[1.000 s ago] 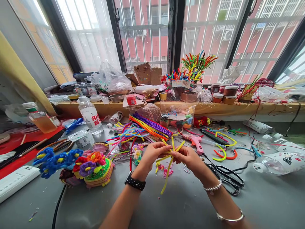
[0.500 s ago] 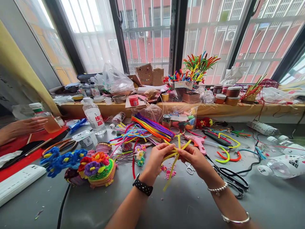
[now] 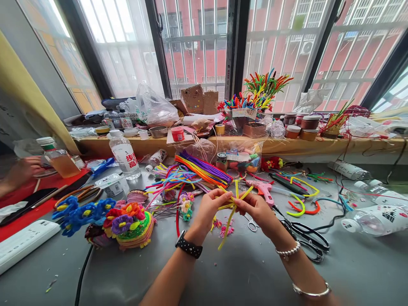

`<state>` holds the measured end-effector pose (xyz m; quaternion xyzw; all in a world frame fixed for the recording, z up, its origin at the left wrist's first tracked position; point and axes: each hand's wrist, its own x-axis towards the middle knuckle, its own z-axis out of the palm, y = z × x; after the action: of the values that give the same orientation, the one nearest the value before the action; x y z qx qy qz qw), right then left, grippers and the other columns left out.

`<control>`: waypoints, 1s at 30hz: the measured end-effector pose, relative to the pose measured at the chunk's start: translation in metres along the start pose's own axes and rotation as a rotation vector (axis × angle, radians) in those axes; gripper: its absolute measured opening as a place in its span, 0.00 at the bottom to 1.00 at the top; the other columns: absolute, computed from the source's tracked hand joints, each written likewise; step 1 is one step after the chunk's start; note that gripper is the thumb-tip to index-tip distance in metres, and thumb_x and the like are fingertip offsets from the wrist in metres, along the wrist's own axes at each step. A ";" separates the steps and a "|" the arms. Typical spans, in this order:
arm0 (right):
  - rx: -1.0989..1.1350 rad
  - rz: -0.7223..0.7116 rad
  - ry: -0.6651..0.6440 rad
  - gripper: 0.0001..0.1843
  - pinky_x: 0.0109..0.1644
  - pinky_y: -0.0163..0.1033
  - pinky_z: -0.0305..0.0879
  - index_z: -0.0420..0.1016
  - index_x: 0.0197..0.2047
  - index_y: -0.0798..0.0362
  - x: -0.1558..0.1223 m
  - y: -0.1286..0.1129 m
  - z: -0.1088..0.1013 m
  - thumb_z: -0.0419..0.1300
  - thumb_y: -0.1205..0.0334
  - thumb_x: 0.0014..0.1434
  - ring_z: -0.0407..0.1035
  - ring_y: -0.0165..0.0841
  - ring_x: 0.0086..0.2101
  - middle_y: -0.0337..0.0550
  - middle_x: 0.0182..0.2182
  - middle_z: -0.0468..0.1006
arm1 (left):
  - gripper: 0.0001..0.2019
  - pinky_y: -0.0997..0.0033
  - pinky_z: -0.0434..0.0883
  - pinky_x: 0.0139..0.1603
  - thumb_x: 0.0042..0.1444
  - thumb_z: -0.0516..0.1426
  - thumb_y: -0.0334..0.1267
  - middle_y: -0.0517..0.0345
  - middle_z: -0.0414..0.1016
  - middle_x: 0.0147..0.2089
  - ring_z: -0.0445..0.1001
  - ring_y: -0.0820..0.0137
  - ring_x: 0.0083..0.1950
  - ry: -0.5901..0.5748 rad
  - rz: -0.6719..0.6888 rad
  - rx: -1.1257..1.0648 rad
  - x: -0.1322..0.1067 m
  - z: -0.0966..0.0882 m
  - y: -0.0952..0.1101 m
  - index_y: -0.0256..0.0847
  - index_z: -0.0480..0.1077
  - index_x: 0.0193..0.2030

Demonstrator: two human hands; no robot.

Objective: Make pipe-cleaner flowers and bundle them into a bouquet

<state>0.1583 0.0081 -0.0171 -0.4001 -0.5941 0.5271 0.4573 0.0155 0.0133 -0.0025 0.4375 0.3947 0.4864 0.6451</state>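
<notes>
Several yellow pipe cleaners (image 3: pixel 230 223) cross in a star shape between my hands, above the grey table. My left hand (image 3: pixel 212 209) pinches them on the left side, near the crossing. From the right, my right hand (image 3: pixel 255 209) grips them with thumb and fingertips close to the same centre. One yellow end hangs down below my fingers and others point up and outward. My fingertips partly hide the crossing. Behind my hands lies a bundle of purple, orange and yellow pipe cleaners (image 3: pixel 205 168). Pink flower bits (image 3: pixel 225 230) lie on the table beneath.
A pink glue gun (image 3: pixel 264 191), small scissors (image 3: pixel 251 224) and black-handled scissors (image 3: pixel 314 242) lie to the right. Fuzzy flowers (image 3: pixel 127 223) and a power strip (image 3: pixel 27 244) are on the left. A water bottle (image 3: pixel 124 156) stands behind. Another person's hand (image 3: pixel 24 172) is at far left.
My hands stay nearly in place, still pinching the yellow pipe cleaners, whose hanging end has shifted slightly. At far left, the other person's hand has drawn back leftward from beside the amber bottle.
</notes>
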 end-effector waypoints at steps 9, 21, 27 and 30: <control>-0.038 0.030 0.086 0.18 0.26 0.35 0.57 0.68 0.26 0.56 0.002 0.000 -0.005 0.58 0.47 0.43 0.61 0.28 0.21 0.38 0.20 0.68 | 0.13 0.74 0.68 0.31 0.38 0.60 0.43 0.57 0.73 0.27 0.71 0.74 0.27 -0.066 0.012 0.264 0.004 -0.015 0.009 0.35 0.70 0.29; 0.087 0.029 0.174 0.16 0.27 0.34 0.55 0.67 0.25 0.56 0.002 0.002 -0.014 0.59 0.50 0.44 0.59 0.26 0.22 0.38 0.21 0.69 | 0.12 0.78 0.64 0.29 0.40 0.58 0.43 0.57 0.72 0.26 0.68 0.75 0.27 -0.181 -0.016 0.402 -0.001 -0.021 0.019 0.36 0.73 0.27; 0.095 0.044 0.161 0.14 0.26 0.33 0.55 0.68 0.25 0.56 0.001 -0.002 -0.014 0.61 0.52 0.43 0.59 0.25 0.21 0.37 0.19 0.69 | 0.12 0.79 0.63 0.28 0.41 0.58 0.43 0.57 0.73 0.26 0.67 0.76 0.26 -0.149 0.020 0.383 0.002 -0.023 0.016 0.37 0.73 0.30; 0.169 0.020 0.155 0.12 0.27 0.32 0.55 0.67 0.24 0.55 0.000 -0.002 -0.013 0.61 0.54 0.44 0.59 0.25 0.22 0.36 0.20 0.69 | 0.11 0.79 0.62 0.28 0.41 0.58 0.42 0.58 0.72 0.24 0.65 0.77 0.25 -0.210 -0.013 0.369 0.003 -0.024 0.015 0.36 0.73 0.28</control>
<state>0.1708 0.0115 -0.0146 -0.4055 -0.5062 0.5474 0.5288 -0.0107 0.0228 0.0040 0.5940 0.4106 0.3534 0.5947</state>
